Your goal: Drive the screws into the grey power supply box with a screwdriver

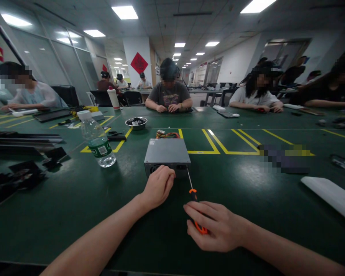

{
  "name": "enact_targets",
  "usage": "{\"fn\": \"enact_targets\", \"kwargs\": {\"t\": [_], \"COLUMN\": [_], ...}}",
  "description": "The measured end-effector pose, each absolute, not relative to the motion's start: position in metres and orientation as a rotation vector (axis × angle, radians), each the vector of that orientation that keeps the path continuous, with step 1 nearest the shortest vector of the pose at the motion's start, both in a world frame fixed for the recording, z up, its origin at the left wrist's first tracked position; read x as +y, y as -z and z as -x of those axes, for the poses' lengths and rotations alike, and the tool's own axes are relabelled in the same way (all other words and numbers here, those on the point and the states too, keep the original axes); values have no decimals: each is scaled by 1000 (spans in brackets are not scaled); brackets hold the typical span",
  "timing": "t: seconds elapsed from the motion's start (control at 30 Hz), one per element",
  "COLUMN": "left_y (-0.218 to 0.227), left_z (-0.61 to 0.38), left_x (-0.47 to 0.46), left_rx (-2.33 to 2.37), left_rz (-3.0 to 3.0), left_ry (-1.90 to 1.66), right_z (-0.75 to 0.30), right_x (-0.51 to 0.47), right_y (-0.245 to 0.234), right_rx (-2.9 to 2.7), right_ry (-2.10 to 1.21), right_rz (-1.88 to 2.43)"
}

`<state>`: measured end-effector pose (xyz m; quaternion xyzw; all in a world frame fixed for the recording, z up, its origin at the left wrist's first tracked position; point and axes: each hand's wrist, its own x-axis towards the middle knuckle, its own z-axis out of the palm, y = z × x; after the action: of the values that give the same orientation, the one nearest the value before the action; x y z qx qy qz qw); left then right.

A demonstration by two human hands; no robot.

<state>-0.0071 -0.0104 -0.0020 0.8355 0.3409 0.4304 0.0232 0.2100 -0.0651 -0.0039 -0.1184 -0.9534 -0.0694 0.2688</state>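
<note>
A grey computer power supply point(167, 151) sits on the green table straight ahead, its fan and socket side facing me. My left hand point(160, 186) is closed with curled fingers against that near side and covers part of the fan; what its fingertips hold, if anything, is hidden. In my right hand point(215, 224) is a screwdriver point(193, 194) with an orange and black handle, the fingers wrapped round the grip. Its thin metal shaft points up and away from me, the tip at the right edge of the power supply's near face.
Left of the power supply stands a water bottle point(98, 140). Behind are a metal bowl point(136, 123) of small parts and bundled cables point(168, 135). Dark metal parts point(23, 174) lie at left, a white object point(330, 195) at right. Several people sit around the table.
</note>
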Motion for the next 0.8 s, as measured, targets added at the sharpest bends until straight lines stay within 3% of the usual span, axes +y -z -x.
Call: {"fn": "enact_targets", "kwargs": {"t": [0.2,0.33,0.43,0.67,0.8], "left_y": [-3,-3,-2,-6,-9], "left_z": [10,9,9,15,15], "left_x": [-12,-12,-11,-12,-14], "left_rx": [1235,1154,1100,1227,1150], "left_rz": [-2083,-1925,-1936,-2165,-2277], "left_ry": [-1364,-1409,-1414,-1431,-1436], "right_z": [-215,-214,-214,-211,-207], "right_x": [-65,-66,-66,-65,-67], "right_y": [-6,-6,-4,-3,-4], "right_rx": [-2561,-2600,-2605,-2518,-2452], "right_ry": [86,339,411,174,501], "right_rz": [265,230,236,238,236]}}
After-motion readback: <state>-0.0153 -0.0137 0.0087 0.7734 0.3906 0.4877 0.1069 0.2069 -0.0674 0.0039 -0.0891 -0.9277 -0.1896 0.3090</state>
